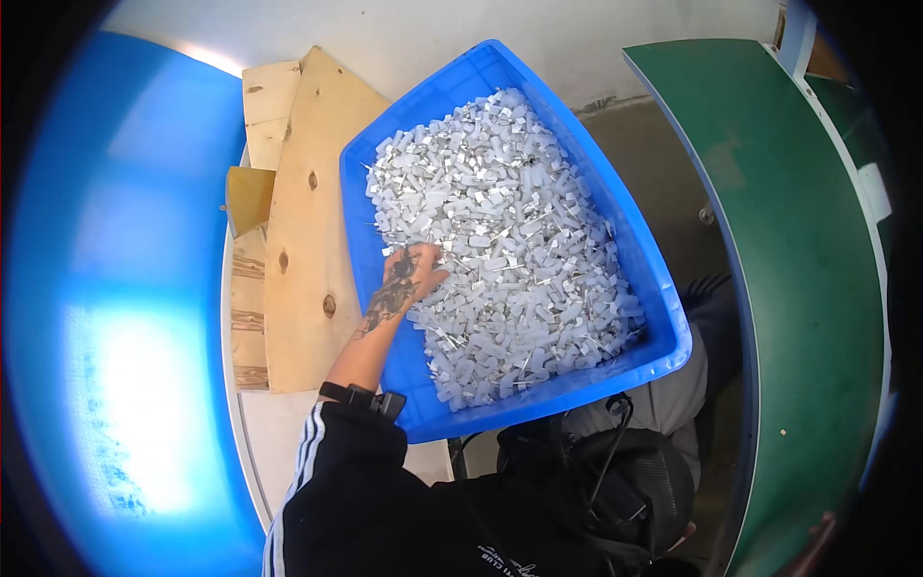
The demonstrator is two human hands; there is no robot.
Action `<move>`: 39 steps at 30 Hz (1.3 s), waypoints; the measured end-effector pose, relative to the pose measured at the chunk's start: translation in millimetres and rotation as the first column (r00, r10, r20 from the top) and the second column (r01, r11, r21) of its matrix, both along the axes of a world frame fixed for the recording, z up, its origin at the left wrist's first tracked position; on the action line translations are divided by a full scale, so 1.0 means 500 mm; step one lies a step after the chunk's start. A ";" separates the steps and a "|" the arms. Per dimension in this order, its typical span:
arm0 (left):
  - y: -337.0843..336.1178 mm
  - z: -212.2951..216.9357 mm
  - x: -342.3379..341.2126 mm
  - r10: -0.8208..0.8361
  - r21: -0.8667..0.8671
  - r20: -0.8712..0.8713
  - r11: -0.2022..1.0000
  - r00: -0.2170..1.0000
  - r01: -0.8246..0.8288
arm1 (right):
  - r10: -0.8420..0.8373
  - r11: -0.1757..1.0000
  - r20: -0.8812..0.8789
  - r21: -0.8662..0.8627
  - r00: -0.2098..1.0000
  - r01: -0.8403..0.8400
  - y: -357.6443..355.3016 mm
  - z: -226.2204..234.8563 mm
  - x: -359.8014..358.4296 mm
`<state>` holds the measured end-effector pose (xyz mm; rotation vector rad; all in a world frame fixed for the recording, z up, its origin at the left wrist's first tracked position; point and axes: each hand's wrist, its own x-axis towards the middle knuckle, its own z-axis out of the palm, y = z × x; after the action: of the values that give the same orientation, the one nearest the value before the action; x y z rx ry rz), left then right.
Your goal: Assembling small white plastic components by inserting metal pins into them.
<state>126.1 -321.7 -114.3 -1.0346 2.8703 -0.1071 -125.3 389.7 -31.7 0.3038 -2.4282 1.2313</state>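
Note:
My left hand is at the left side of a heap of small white plastic pieces with thin metal pins, which look like nail-in cable clips. Its fingers are bent over the pieces and touch them, with the thumb held apart; some fingertips are hidden. The heap lies in a large blue plastic bin, and bare blue floor shows along its near left side. A dim bit of a hand appears at the lower right rim, perhaps my right hand; its fingers are too unclear to read.
Wooden boards lie left of the bin, beside a small yellowish block. A bright blue sheet or panel rises at the far left. To the right stands a green-topped table, with a dark gap before it. A pale wall is behind.

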 end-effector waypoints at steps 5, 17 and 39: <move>0.000 -0.021 -0.027 0.111 0.178 0.141 0.975 0.984 -0.136 | 0.094 0.965 0.200 -0.258 0.975 -0.041 -0.277 0.080 0.103; 0.307 0.206 -0.143 0.660 0.891 -0.347 0.010 0.666 0.454 | 0.674 0.733 0.328 -0.406 0.661 -0.546 -0.462 0.058 0.130; 0.605 0.284 -0.341 -0.263 0.613 -0.774 -0.085 0.576 0.785 | 0.905 0.211 0.215 -0.976 0.368 0.052 -0.396 0.025 0.106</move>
<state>-44.3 -19.2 27.6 0.5753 2.3929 1.8821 -72.5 191.7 -19.0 0.2336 -1.5334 3.5431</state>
